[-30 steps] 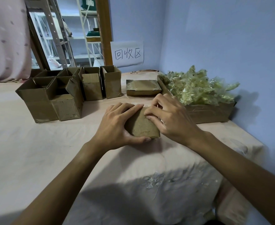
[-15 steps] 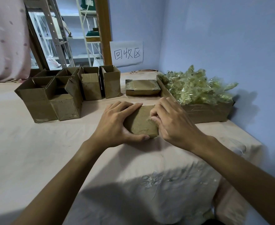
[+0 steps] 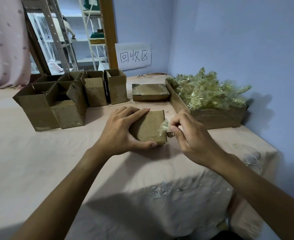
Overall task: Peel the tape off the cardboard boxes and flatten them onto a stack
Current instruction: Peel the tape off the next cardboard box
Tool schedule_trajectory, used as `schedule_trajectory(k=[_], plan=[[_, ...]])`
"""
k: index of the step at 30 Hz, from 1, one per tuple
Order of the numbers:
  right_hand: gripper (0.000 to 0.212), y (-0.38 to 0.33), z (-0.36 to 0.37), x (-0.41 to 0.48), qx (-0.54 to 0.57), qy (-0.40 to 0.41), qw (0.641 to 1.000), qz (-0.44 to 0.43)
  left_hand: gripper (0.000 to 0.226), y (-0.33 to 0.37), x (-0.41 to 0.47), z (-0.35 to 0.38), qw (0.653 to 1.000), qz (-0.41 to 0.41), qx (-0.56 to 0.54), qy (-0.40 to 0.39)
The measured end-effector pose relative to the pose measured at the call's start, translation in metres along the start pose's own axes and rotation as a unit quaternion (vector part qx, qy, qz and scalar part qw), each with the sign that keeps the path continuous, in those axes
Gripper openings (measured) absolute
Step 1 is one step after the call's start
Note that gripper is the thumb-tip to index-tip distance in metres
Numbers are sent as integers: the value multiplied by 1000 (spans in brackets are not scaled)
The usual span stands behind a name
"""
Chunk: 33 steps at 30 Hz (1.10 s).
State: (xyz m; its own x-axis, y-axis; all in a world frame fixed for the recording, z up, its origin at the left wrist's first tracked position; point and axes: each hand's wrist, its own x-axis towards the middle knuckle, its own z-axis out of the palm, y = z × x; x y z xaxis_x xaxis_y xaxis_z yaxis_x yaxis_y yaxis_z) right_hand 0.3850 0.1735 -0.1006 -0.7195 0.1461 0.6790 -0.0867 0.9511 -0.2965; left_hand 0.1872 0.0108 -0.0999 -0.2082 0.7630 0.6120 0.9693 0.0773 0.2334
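Two bare hands work a small sealed cardboard box (image 3: 148,129) at the middle of a cloth-covered worktop (image 3: 38,161): the left hand (image 3: 122,130) clasps the box's left half, fingers (image 3: 135,111) spread across the lid and thumb hooked on the near edge, pinning it down, while the right hand (image 3: 193,137) pinches a crumpled end of clear tape (image 3: 163,127) between thumb and forefinger at the box's right edge. The strip is lifted only at that edge, so the peel looks barely begun. To do it cleanly, the pull is best taken low and back along the seam, steadily, with the left hand bearing down so the box neither slides nor lifts; a sharp upward yank would likely tear the film or strip the cardboard's face. Behind, a flattened box (image 3: 149,91) marks the stack, a low carton (image 3: 212,118) at right brims with discarded tape (image 3: 207,90), and upright open boxes (image 3: 64,103) stand at left.
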Motion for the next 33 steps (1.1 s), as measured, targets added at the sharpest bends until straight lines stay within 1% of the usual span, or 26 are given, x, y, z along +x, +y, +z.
schedule_trajectory(k=[2,4,7,9,14,19,21,23,29,31,33], plan=[[8,1,1,-2,55,14,997,51,103,0,-1,1,1000,2,-1,3],[10,1,3,-3,120,30,986,111,103,1,-4,1,1000,-1,-4,7],[8,3,5,-2,235,49,953,183,103,1,-7,1,1000,-5,-5,10],[7,4,5,-2,274,56,938,205,103,2,-6,1,1000,-5,-4,11],[10,-2,3,-5,276,50,936,214,101,2,-10,1,1000,2,-6,18],[42,-22,2,-4,267,30,938,218,102,1,-15,0,999,8,-8,30],[47,-25,6,-3,226,25,949,220,102,1,-17,-1,999,11,-5,31],[39,-27,10,0,196,37,954,222,103,1,-20,-3,999,9,-5,30],[11,-42,14,13,195,41,958,205,101,-9,-35,-20,998,-21,-44,32],[6,-49,16,18,184,38,963,193,101,-13,-41,-27,998,-34,-51,33],[6,-59,20,24,179,34,968,175,101,-16,-48,-36,997,-43,-55,38]])
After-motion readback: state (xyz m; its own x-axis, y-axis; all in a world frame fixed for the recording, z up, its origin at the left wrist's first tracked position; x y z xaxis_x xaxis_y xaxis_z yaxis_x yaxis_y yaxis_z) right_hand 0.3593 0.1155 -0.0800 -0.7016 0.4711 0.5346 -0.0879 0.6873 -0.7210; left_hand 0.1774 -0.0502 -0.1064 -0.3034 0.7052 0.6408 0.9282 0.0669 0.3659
